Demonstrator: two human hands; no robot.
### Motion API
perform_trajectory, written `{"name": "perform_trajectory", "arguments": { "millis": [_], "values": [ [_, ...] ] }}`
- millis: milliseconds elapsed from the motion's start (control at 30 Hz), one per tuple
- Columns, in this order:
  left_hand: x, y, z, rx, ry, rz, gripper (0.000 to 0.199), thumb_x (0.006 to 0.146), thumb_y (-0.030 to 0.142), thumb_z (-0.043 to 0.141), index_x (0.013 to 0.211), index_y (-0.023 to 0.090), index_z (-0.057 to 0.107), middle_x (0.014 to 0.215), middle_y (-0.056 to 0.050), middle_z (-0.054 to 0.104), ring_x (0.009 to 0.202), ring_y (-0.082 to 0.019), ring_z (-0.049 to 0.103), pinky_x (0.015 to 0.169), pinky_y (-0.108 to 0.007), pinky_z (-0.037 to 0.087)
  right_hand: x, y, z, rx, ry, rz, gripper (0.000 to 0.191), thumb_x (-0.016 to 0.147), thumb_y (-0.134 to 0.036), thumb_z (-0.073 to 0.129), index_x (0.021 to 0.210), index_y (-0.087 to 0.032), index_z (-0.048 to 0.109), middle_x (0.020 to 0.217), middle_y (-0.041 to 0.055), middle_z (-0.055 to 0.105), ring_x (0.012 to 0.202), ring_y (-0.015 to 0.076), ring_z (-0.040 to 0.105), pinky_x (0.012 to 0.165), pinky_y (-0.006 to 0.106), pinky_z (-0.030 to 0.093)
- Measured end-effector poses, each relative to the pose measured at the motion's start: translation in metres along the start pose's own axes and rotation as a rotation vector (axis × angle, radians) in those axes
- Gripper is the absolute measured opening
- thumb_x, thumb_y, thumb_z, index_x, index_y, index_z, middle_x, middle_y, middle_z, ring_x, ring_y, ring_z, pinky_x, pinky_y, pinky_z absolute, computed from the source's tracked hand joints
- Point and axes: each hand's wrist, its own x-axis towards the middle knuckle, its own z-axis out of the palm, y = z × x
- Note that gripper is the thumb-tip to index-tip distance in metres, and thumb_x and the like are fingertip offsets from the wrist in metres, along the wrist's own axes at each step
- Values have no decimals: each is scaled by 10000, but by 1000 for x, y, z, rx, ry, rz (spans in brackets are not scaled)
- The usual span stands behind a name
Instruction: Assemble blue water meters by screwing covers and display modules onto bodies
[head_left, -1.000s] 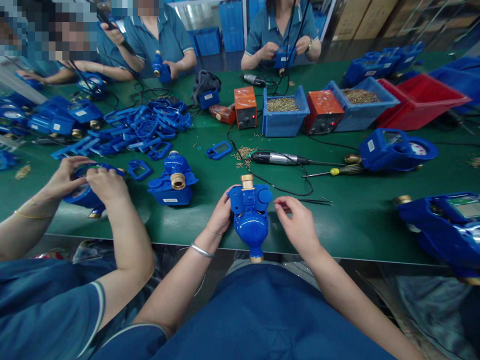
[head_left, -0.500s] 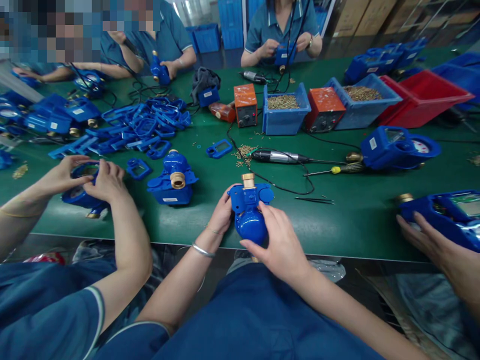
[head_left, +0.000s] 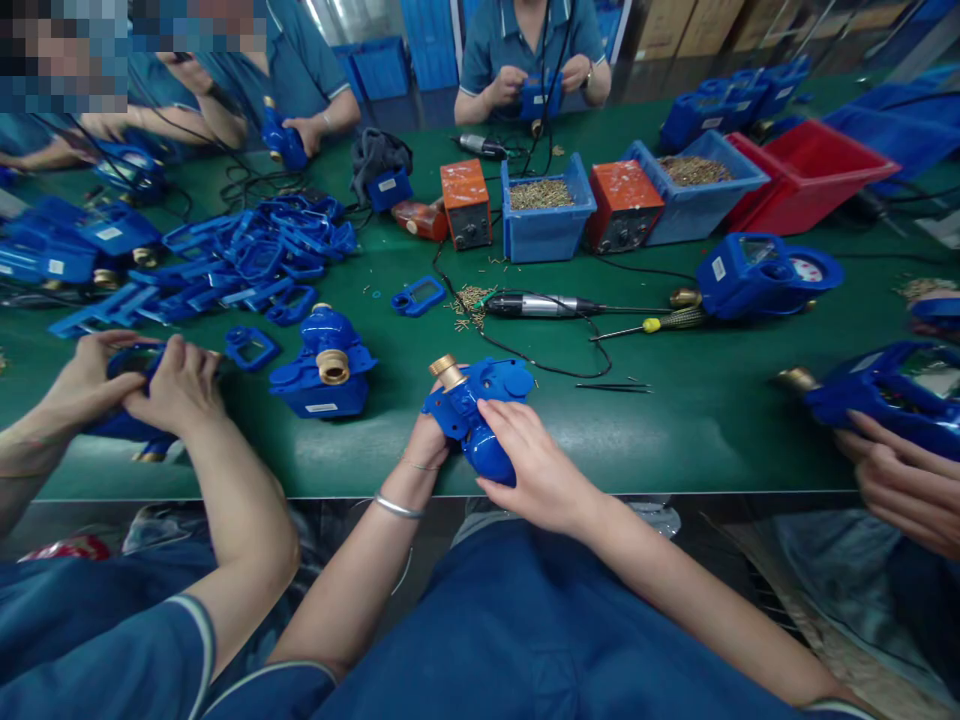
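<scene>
A blue water meter (head_left: 480, 440) with a brass threaded end is tilted over the front edge of the green table (head_left: 637, 450). My left hand (head_left: 429, 435) grips it from the left and beneath, its fingers mostly hidden behind the body. Across the rounded blue part lies my right hand (head_left: 536, 465), fingers wrapped over it and thumb below. Left of my hands, another blue water meter (head_left: 326, 370) rests with its brass opening facing me. Beyond them lie a power screwdriver (head_left: 540, 305), a yellow-collared screwdriver (head_left: 652, 325) and black tweezers (head_left: 613, 386).
Loose screws (head_left: 469, 305) lie near a blue frame (head_left: 418, 296). Behind stand blue screw bins (head_left: 547, 235), orange boxes (head_left: 466, 205) and a red bin (head_left: 817, 190). Many blue frames (head_left: 262, 245) are heaped left. Co-workers' hands (head_left: 169, 385) work at left, right and across.
The water meter in my hands has turned, its brass end swinging left and its body tilting. My view has shifted slightly right. The co-worker's meter at right has also moved.
</scene>
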Motion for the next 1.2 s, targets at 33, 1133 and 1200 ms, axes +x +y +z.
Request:
{"name": "perform_trajectory", "arguments": {
  "millis": [33, 1133, 1200],
  "values": [
    [-1, -2, 1, -4, -3, 4, 476, 727, 268, 777, 1175, 227, 621, 1060, -44, 722, 1046, -233, 663, 989, -394, 492, 1, 1, -5, -5, -29, -7, 837, 799, -226, 687, 1497, -66, 253, 1448, 191, 401, 1362, 294, 329, 1170, 471, 321],
    [0, -2, 1, -47, 3, 2, 502, 762, 306, 762, 1230, 234, 595, 1126, -60, 703, 1023, -236, 670, 979, -411, 493, 19, 70, -51, -307, -49, 451, 223, 944, -175, 497, 1051, -165, 693, 1040, 76, 677, 980, 185, 629, 866, 280, 483],
    [0, -3, 0, -37, 9, 10, 500, 753, 295, 769, 1221, 237, 602, 1124, -57, 704, 1023, -234, 670, 986, -413, 490, 16, 58, -48, -106, 72, 431, 194, 941, -213, 517, 1019, -182, 692, 997, 52, 678, 910, 167, 637, 809, 275, 505]
  ]
}}
